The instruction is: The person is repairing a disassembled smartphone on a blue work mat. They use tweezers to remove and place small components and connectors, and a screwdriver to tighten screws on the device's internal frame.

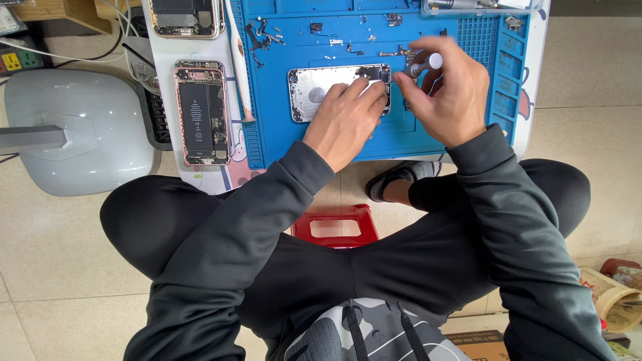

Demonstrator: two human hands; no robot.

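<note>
Blue mat (281,144) on white table (535,100), opened phone (202,112) alongside.

Bright, even, diffuse lighting from above; soft, faint shadows under the hands on the blue mat (281,144). Focus sharp throughout, slight wide-angle bowing at edges; no strong glare.

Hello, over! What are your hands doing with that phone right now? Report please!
Left hand pressing down on the open phone shell. Right hand gripping a small screwdriver at the shell's end. Loose screws and parts lie on the blue mat nearby.

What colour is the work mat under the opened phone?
Blue; the mat shows clearly in the head view.
</note>
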